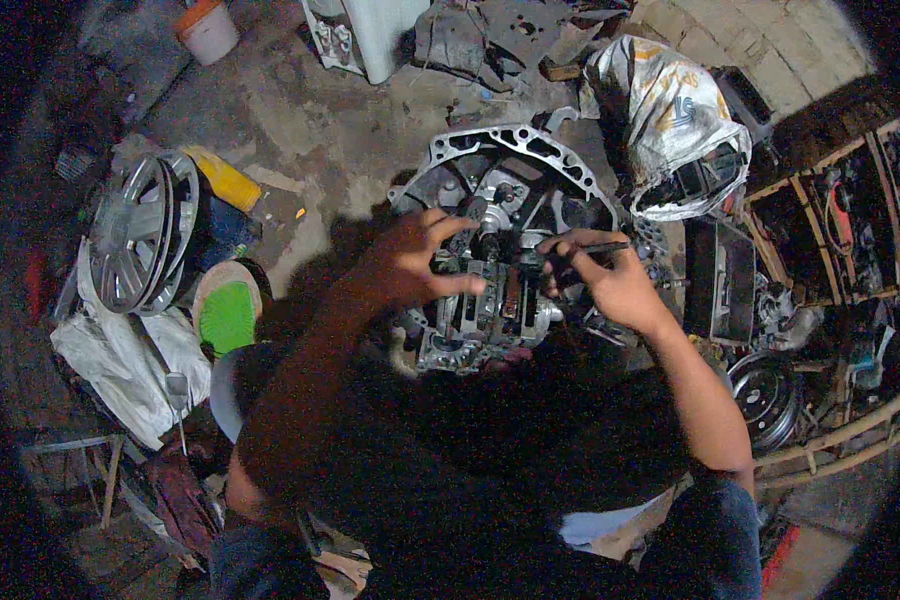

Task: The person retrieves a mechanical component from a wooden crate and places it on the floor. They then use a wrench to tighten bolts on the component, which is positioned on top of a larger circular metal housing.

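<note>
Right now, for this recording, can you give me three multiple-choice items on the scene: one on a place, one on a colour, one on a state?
1. Where do the silver wheel covers lie relative to the gearbox housing?
A. To the person's left
B. To the person's right
C. On top of it

2. What colour is the lid of the white bucket at the top?
A. Blue
B. Orange
C. Black

3. What is the right hand doing?
A. Resting flat and empty on the floor
B. Pinching a thin dark tool
C. Lifting the white sack

Answers:
1 A, they lean at the left edge, apart from the housing.
2 B, an orange rim tops the bucket.
3 B, the fingers close on the rod over the housing, while the left hand spreads open on it.
</note>
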`<state>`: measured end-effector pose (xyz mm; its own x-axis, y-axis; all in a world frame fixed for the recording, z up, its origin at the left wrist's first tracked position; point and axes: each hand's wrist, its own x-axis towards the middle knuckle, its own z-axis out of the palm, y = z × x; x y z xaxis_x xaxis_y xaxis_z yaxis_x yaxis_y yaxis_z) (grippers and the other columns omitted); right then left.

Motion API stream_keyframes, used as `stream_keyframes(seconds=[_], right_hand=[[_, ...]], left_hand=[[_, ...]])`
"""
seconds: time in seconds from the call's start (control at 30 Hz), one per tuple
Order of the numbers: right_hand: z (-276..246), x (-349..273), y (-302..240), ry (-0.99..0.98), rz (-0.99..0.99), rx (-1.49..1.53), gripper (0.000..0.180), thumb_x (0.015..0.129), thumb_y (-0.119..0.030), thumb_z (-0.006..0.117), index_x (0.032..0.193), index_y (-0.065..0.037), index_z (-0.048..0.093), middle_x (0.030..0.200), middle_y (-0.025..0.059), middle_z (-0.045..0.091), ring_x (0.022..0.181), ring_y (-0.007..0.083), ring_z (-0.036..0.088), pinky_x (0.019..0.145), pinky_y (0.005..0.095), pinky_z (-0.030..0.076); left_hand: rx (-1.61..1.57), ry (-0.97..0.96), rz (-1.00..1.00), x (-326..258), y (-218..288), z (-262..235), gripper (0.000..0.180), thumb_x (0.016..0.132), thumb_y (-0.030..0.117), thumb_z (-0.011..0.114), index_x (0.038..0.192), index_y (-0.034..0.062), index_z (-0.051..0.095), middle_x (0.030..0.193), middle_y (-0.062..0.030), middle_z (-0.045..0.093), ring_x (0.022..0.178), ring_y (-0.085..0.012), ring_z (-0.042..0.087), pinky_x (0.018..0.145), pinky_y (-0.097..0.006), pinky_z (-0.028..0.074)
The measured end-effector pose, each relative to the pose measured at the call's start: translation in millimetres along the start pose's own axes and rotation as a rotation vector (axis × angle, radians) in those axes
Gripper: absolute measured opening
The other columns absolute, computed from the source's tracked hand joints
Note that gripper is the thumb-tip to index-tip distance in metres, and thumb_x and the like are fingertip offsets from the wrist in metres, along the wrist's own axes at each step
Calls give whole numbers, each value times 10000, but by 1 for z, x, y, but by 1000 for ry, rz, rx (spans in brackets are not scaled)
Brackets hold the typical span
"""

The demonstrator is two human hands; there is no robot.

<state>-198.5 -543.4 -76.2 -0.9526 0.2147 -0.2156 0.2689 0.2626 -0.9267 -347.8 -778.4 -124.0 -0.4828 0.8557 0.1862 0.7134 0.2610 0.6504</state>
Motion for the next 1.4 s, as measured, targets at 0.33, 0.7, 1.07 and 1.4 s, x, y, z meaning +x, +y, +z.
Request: stream_keyframes(seconds=[0.33,0.7,1.07,1.4], right_hand=[[17,16,10,-199,-77,-297,120,810,-85,707,903,-9,706,895,149,720,856,233,691,832,366,524],[17,6,10,-125,-179,-451,190,830,-165,735,949,-18,725,972,177,708,960,308,670,894,382,496],[19,5,14,-63,-194,-420,156,823,-135,727,920,-13,736,959,174,715,913,307,684,847,358,509],[20,4,9,-134,-291,-469,159,831,-125,691,942,-18,728,965,197,705,926,361,678,841,413,523]], left_hand=[[50,-213,57,-17,-8,22,1196,456,509,903,1461,137,372,1397,-197,459,1261,-442,427,1076,-515,358],[84,-243,71,-19,-6,32,1130,494,520,895,1424,103,407,1349,-198,488,1239,-417,444,1088,-491,337],[118,-284,31,-19,-5,32,1118,525,552,883,1434,130,389,1364,-198,450,1306,-414,387,1116,-501,321],[32,-311,-12,-19,-4,28,1136,532,568,873,1455,160,350,1390,-197,419,1328,-427,354,1114,-521,319]])
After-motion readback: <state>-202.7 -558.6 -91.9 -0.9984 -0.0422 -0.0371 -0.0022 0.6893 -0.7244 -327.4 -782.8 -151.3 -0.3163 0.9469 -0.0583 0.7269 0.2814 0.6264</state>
